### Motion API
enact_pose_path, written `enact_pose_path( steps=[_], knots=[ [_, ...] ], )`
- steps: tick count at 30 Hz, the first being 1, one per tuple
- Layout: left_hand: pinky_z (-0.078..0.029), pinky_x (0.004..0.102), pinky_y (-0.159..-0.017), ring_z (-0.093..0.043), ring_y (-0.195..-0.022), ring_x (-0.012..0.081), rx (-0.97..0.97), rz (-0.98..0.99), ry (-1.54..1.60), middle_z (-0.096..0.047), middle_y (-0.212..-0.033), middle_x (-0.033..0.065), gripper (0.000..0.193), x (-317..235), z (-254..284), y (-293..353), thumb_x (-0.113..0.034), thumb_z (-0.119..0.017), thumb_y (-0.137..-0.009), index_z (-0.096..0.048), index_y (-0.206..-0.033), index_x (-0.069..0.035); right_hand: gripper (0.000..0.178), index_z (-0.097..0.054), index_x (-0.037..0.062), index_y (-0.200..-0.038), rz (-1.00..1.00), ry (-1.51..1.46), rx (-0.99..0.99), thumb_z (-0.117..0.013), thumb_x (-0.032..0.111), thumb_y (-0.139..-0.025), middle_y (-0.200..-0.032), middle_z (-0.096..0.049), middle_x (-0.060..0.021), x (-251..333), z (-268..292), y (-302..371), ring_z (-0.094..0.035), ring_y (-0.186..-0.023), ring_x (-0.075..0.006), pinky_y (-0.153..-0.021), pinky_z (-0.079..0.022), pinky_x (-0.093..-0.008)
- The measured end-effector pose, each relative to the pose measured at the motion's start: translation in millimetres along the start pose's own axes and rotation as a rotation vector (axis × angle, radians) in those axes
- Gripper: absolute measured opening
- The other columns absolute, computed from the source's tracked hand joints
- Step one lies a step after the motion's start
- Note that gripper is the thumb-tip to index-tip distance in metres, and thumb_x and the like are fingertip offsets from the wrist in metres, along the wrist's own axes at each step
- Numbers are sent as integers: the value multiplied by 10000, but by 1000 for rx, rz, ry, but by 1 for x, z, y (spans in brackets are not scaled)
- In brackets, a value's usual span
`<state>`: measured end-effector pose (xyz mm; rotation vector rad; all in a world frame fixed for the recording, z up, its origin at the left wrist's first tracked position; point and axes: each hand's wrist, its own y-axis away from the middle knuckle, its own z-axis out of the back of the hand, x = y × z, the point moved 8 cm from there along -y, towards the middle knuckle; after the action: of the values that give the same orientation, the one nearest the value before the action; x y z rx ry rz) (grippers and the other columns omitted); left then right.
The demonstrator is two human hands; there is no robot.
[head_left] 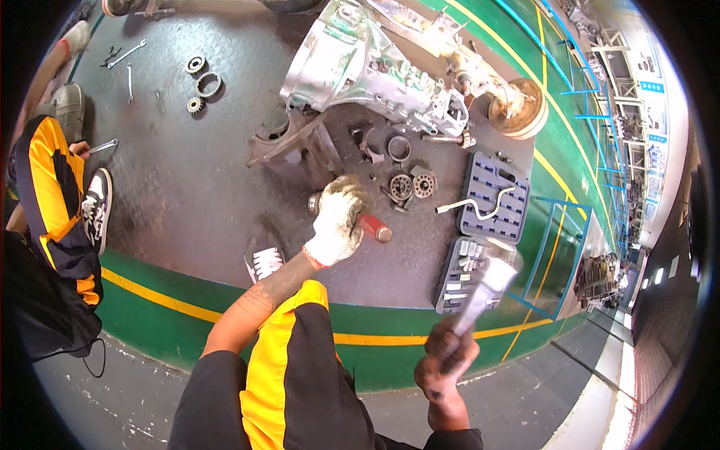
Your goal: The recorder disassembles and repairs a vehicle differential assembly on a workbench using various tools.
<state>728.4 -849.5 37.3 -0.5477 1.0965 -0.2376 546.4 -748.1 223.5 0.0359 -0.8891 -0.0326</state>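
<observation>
My left hand (339, 219), in a soiled white glove, is closed round a tool whose rounded red end (375, 229) sticks out to the right. On the other side of the fist shows a small metal end (314, 202); the middle is hidden by the glove. Just beyond the fist stands a dark metal bracket (306, 150). Lower right, my bare right hand (444, 364) grips a hammer (484, 289), raised and smeared by motion, its pale head in front of the socket case.
A silver gearbox housing (367, 71) lies at the back. A grey socket case (493, 202) carries a bent metal tube (480, 208). Gears (196, 64), a ring (399, 148) and round plates (424, 183) lie around. At left, another person's hand (79, 150) holds a wrench (103, 145).
</observation>
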Motion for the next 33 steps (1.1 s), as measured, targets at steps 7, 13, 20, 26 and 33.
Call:
enact_pose_path(
  steps=[7, 13, 20, 26, 33],
  knots=[
    [-428, 490, -1010, -603, -1095, 356, -34, 10, -12, -656, -1028, 116, 235, -2, 1, 3, -263, -621, -808, -649, -939, -70, 287, -443, 6, -827, -102, 301, 340, -525, 196, -1026, -576, -389, -106, -9, -39, -14, -402, -462, -195, -451, -295, -343],
    [-430, 484, -1020, -604, -1100, 348, -19, -19, -26, -640, -1056, 142, 344, 4, 2, -2, -405, -627, -940, -650, -965, -63, 253, -399, 93, -790, 185, -392, -146, -508, 201, -990, -620, -442, -16, 38, 16, 7, -388, -487, -121, -452, -300, -248],
    [-432, 495, -993, -596, -1070, 368, -92, 3, 39, -637, -1006, 113, 325, -3, 5, -3, -90, -689, -650, -627, -968, -64, 166, -532, 45, -892, -23, 111, 145, -507, 151, -1016, -581, -418, -35, -18, -27, -6, -359, -455, -130, -418, -274, -287],
    [-425, 503, -1005, -591, -1086, 369, -38, 49, 16, -635, -1014, 116, 329, -2, 3, -5, -65, -671, -642, -624, -968, -71, 393, -443, 74, -837, 248, -313, -224, -429, 394, -1063, -596, -460, -55, 36, 20, 10, -380, -450, -131, -467, -310, -271],
    [-435, 504, -991, -597, -1059, 374, -12, 32, 49, -648, -959, 107, 273, -2, 7, -4, -76, -665, -628, -632, -900, -65, 245, -429, 22, -759, 31, 246, 195, -480, 120, -977, -567, -421, -71, 19, -9, -10, -396, -472, -146, -436, -279, -325]
  ],
)
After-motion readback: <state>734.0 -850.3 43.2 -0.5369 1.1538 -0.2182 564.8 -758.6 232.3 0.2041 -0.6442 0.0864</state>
